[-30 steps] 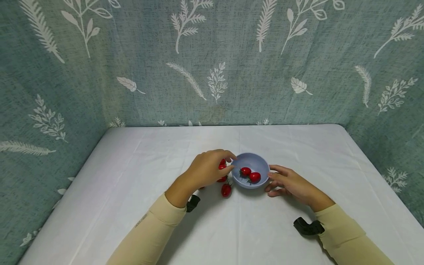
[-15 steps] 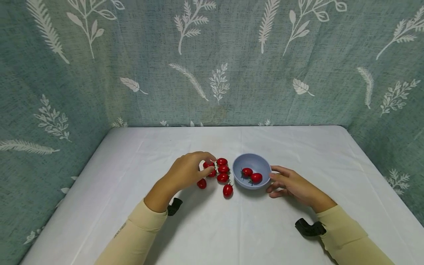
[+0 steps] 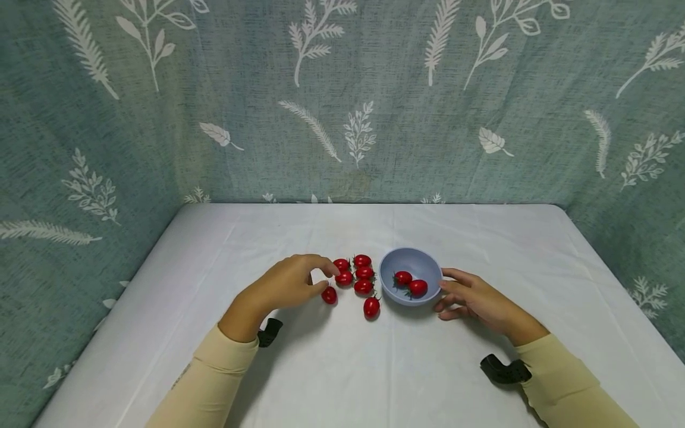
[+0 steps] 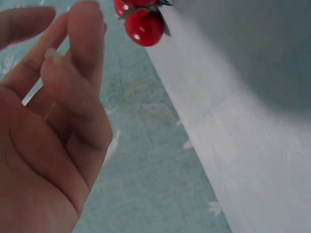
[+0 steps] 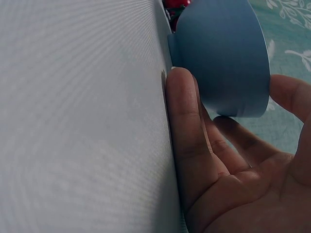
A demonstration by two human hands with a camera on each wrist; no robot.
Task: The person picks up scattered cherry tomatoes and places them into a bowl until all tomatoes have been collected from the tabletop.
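In the head view my left hand [image 3: 291, 282] hovers left of a group of red cherry tomatoes, its thumb and fingers parted with nothing between them. The nearest cherry tomato [image 3: 329, 295] lies right at the thumb tip. Beyond the fingertips sit several more, among them a cherry tomato [image 3: 364, 288] and one closer to me, a cherry tomato [image 3: 371, 308]. The left wrist view shows loosely bent fingers [image 4: 80, 43] apart from the tomatoes [image 4: 145, 28]. My right hand [image 3: 476, 300] rests against the right side of a blue bowl [image 5: 223, 53], thumb at its rim. Two tomatoes [image 3: 417, 288] lie inside the bowl.
A white cloth covers the table [image 3: 342, 368]. Behind it and along both sides hangs a green curtain [image 3: 225, 83] with white leaf prints. A black mount [image 3: 505, 370] sits at the right wrist, another black mount [image 3: 270, 332] at the left.
My left hand has drawn back from the bowl's left rim, passing leftward over the tomatoes to the near left one. My right hand stays by the bowl, and the view has shifted slightly.
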